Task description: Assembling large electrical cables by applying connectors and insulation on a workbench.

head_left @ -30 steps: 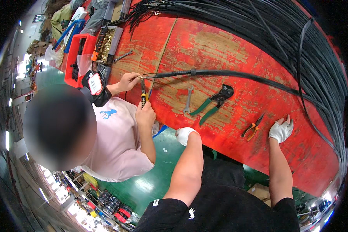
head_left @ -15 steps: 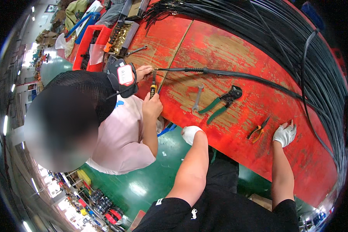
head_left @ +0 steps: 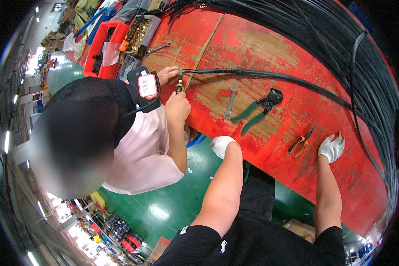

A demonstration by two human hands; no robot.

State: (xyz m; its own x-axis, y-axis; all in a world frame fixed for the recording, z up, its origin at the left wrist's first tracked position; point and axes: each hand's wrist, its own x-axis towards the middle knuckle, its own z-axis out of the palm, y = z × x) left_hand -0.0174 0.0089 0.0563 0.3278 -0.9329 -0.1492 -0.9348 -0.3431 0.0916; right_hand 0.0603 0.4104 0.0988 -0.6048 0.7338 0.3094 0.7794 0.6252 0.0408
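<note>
My left hand (head_left: 223,146), in a white glove, rests at the near edge of the red worktable (head_left: 270,150) with its fingers curled in. Nothing shows in it. Farther right, my right hand (head_left: 332,148) wears a white glove with bare fingertips and lies on the tabletop, fingers apart. Nearest to it are small orange-handled pliers (head_left: 300,144). Between my hands, farther back, lie green-handled cutters (head_left: 261,107) and a wrench (head_left: 231,103). A black cable (head_left: 270,74) runs leftward to a co-worker, whose hands hold its end and a yellow-and-black handled tool (head_left: 179,86).
A thick bundle of black cables (head_left: 337,57) curves along the far and right side. Near the co-worker (head_left: 142,150) stand a red bin (head_left: 104,48) and a box of brass parts (head_left: 142,33). A second wrench (head_left: 158,48) lies by them. Green floor (head_left: 164,208) shows below the table.
The view has shifted slightly, so the table's things sit a little farther right. The co-worker's tool stands more upright at the cable end. My hands keep about the same places.
</note>
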